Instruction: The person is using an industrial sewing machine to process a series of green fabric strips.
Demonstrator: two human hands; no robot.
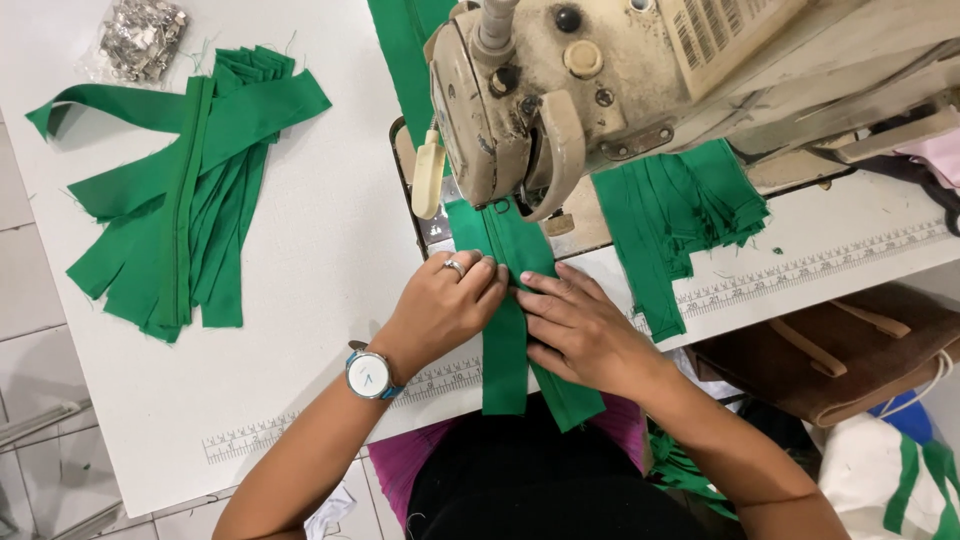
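While the sewing machine (560, 90) sits at the back of the white table (320, 250), both hands lie flat on a green strip (505, 350) just in front of it. The left hand (445, 305), with a ring and a watch (371, 375), presses the strip with fingers together. The right hand (580, 330) presses it too, fingers spread. Far left of the machine lies a pile of green strips (180, 200).
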